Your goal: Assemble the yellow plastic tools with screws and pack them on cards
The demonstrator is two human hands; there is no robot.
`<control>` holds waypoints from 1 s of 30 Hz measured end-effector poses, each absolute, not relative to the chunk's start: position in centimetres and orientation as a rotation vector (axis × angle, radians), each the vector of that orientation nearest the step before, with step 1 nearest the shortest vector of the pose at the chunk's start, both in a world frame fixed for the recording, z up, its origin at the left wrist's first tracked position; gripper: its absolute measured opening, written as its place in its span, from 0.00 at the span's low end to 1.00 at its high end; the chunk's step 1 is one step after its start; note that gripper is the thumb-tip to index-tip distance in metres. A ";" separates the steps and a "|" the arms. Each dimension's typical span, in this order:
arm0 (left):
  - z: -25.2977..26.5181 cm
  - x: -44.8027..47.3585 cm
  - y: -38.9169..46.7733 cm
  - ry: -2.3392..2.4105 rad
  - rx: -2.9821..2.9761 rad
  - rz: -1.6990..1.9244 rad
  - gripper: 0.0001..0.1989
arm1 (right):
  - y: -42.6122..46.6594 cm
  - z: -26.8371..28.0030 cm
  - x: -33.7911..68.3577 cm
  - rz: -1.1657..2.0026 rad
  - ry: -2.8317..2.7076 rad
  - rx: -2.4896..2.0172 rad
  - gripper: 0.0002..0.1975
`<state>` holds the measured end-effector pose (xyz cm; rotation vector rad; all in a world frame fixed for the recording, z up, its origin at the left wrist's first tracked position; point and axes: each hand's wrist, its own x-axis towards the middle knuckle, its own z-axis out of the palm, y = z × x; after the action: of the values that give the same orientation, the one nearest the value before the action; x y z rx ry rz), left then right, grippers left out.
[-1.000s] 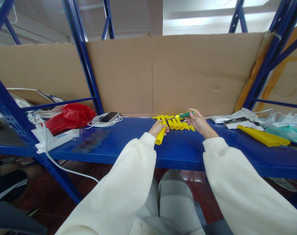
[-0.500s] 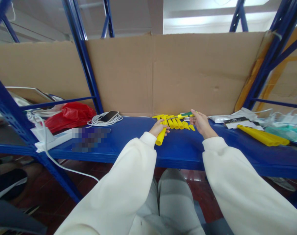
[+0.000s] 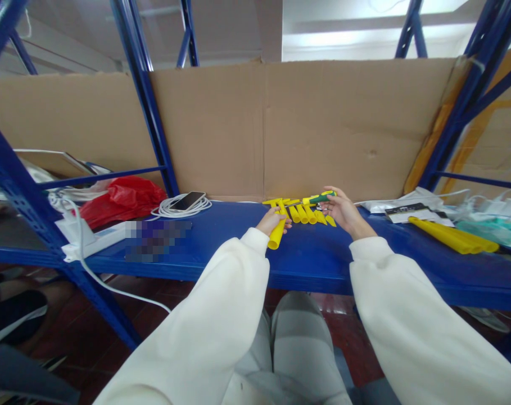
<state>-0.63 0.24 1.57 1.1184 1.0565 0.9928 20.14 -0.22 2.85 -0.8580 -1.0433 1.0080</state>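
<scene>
My left hand (image 3: 268, 221) is closed around a yellow tube (image 3: 275, 238), whose open round end points toward me. In my right hand (image 3: 347, 215) is a screwdriver (image 3: 320, 198) with a green and yellow handle, gripped near its back end by the fingertips. Its thin shaft points left and reaches the held tube near my left fingers; whether the tip is inside or against the tube I cannot tell. Behind and between the hands, several short yellow tubes (image 3: 303, 215) lie in a row on the blue shelf (image 3: 312, 253), with small pointed yellow pieces (image 3: 330, 221) at the right end.
Longer yellow tubes (image 3: 449, 236) lie to the right, beside a black-and-white packet (image 3: 415, 214). On the left are a phone (image 3: 188, 201) on a coiled white cable (image 3: 164, 210), a red plastic bag (image 3: 120, 199) and a white power strip (image 3: 97, 239). Cardboard (image 3: 208, 129) stands along the back.
My right fingers have shifted on the screwdriver handle, and more of the handle now shows. My left hand and its yellow tube have stayed in nearly the same place.
</scene>
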 end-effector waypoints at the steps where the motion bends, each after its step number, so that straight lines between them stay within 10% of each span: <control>1: 1.6 -0.6 0.2 1.055 1.117 0.991 0.31 | -0.2 2.8 20.1 1.003 -1.043 -0.859 0.12; 30: 1.5 -0.6 0.4 1.049 1.164 0.951 0.34 | 1.3 1.4 20.6 0.710 -1.129 -0.856 0.24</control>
<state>-0.61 0.36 1.49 1.1638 1.0487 0.9514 20.61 1.29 1.44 -0.8557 -1.1291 0.7098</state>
